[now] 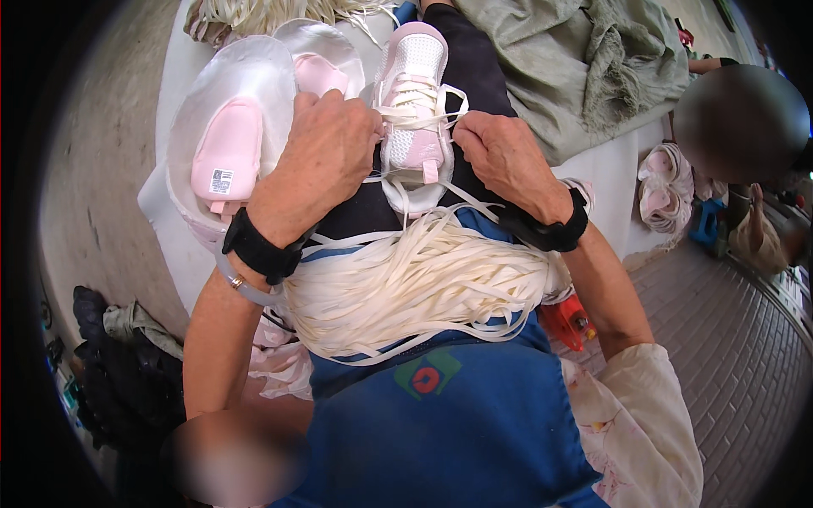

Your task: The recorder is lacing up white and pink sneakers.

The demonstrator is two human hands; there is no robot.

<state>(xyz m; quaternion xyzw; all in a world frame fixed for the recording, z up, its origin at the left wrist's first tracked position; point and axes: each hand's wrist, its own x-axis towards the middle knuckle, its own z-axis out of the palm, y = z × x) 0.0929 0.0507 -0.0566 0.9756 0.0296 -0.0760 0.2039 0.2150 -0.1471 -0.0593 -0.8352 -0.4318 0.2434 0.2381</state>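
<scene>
A pink and white sneaker rests between my knees, toe away from me and its pink heel tab toward me. A cream shoelace runs through its eyelets, with a loop standing out on the right. To the left of the shoe, my left hand is closed, fingertips pinching the lace beside the collar. My right hand pinches the lace on the other side, its knuckles up. Both sets of fingertips are partly hidden. Across my blue apron lies a thick bundle of loose cream laces.
Two white and pink shoe pieces lie on a white sheet at the left. More laces are heaped at the far edge. Grey-green cloth covers the far right. Stacked shoes and another person are beyond. An orange-red object sits by my right side.
</scene>
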